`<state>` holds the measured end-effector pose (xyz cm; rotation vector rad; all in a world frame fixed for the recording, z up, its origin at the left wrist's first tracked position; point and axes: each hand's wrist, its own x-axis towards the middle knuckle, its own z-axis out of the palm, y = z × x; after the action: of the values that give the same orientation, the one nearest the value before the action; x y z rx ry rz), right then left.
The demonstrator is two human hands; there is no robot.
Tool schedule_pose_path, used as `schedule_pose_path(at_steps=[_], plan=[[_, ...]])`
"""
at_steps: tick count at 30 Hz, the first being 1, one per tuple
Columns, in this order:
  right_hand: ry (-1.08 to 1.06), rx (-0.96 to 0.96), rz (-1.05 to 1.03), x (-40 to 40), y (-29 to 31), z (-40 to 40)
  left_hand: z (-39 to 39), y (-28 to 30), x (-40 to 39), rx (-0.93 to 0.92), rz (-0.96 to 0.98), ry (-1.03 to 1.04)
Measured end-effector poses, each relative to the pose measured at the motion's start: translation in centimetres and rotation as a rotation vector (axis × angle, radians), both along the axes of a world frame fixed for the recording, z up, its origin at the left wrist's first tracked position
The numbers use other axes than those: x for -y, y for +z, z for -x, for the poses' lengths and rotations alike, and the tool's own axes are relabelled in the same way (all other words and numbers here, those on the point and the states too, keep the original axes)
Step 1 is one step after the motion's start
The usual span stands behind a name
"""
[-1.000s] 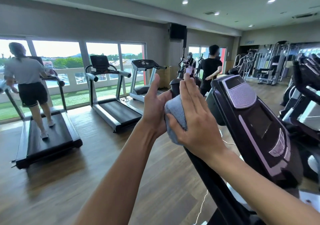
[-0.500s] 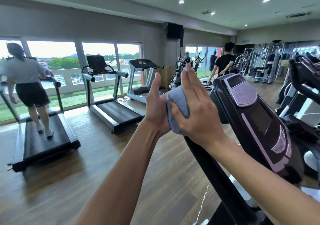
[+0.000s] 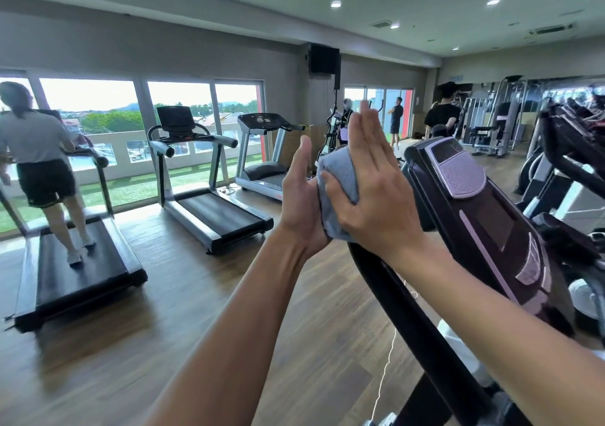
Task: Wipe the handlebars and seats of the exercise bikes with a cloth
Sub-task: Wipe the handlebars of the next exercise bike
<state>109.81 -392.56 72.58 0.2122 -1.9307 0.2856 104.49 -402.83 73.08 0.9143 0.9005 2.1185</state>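
At centre frame both flat-fingered palms, left hand and right hand, sandwich the grey cloth around the top of the black handlebar; soft and light, it looks best pressed around the bar.

- Left hand: raised at arm's length, palm facing three o'clock, fingers straight, thumb pointing to twelve.
- Right hand: raised opposite, palm facing nine o'clock, fingers straight and together.
- Forearms: bare, both reaching up from six o'clock, converging.
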Motion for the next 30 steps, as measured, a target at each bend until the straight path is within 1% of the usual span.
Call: schedule_pose_path(at_steps=[3, 7, 10, 12, 14, 17, 19, 21, 24, 27, 30], plan=[[0.027, 0.051, 0.057, 0.0, -1.8, -1.3, -0.2, -0.1, 0.0, -0.012, 0.007, 0.003], [0.037, 0.180, 0.047, -0.7, -5.5, -4.2, 0.0, -0.2, -0.3, -0.038, 0.040, 0.047], [0.026, 0.241, 0.035, -1.0, -6.4, -5.2, -0.2, -0.1, -0.3, -0.037, 0.041, 0.091], [-0.003, 0.195, -0.038, -0.7, -5.5, -4.2, -0.6, -0.1, -0.2, -0.053, 0.057, 0.115], [-0.041, 0.099, -0.088, -0.1, -3.8, -2.7, -0.8, -0.1, -0.1, -0.054, 0.063, 0.142], [-0.049, 0.019, -0.072, 0.6, -2.4, -1.4, -0.7, 0.1, 0.2, -0.021, 0.043, 0.157], [-0.037, 0.037, -0.036, 0.6, -3.2, -2.0, -0.5, 0.0, 0.3, -0.035, 0.066, 0.157], [-0.013, 0.094, -0.031, 0.3, -4.8, -3.3, -0.5, -0.1, 0.1, -0.061, 0.096, 0.164], [-0.004, 0.160, -0.066, -0.3, -6.0, -4.5, -0.1, -0.3, -0.5, -0.008, 0.117, 0.212], [-0.033, 0.121, -0.136, -0.3, -4.8, -3.4, 0.2, -0.7, -0.9, -0.008, 0.108, 0.244], [-0.003, 0.006, -0.102, 0.0, -1.8, -1.2, 0.1, -0.4, -0.6, -0.015, 0.127, 0.274]])
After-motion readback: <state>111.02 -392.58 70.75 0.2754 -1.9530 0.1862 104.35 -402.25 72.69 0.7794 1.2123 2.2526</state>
